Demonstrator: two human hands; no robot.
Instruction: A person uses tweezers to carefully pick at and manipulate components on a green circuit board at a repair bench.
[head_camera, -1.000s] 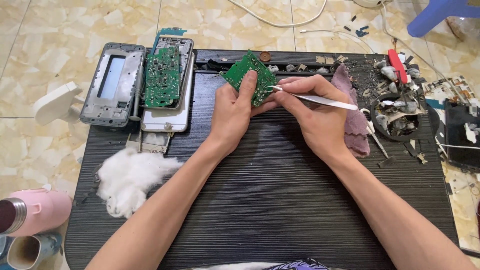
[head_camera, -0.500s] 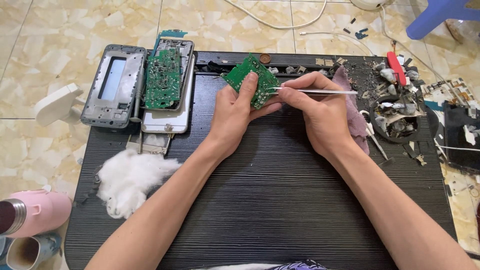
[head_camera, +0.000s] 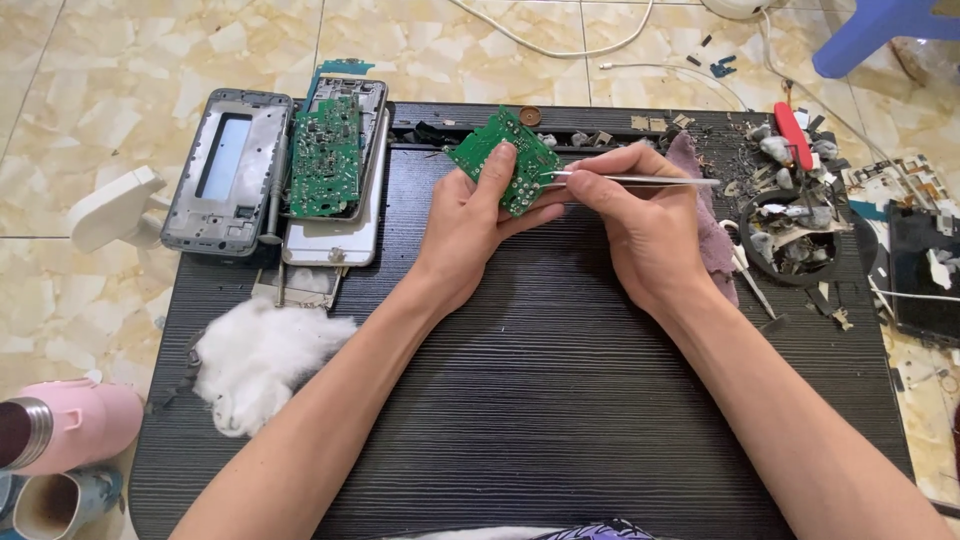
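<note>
Circuit board (head_camera: 505, 160), green, pinched in left hand (head_camera: 470, 225) above bench (head_camera: 540, 400); tweezers (head_camera: 640, 180), gripped by right hand (head_camera: 645, 225), touching its right edge.

Black work mat (head_camera: 540, 400) lies on the tiled floor (head_camera: 100, 60). Left hand (head_camera: 470, 225) holds a small circuit board (head_camera: 505, 160) above the mat's far middle; right hand (head_camera: 650, 225) just right of it, tweezers (head_camera: 640, 180) touching the board's right edge. Far left on the mat: phone frame (head_camera: 225, 175), second circuit board (head_camera: 325, 155) right beside it, on a phone body (head_camera: 335, 235). Cotton wad (head_camera: 260, 355) nearer, at left edge. Cloth (head_camera: 705, 215) behind right hand. Parts pile (head_camera: 790, 215) far right. Flask (head_camera: 65, 425) on the floor, near left.
</note>
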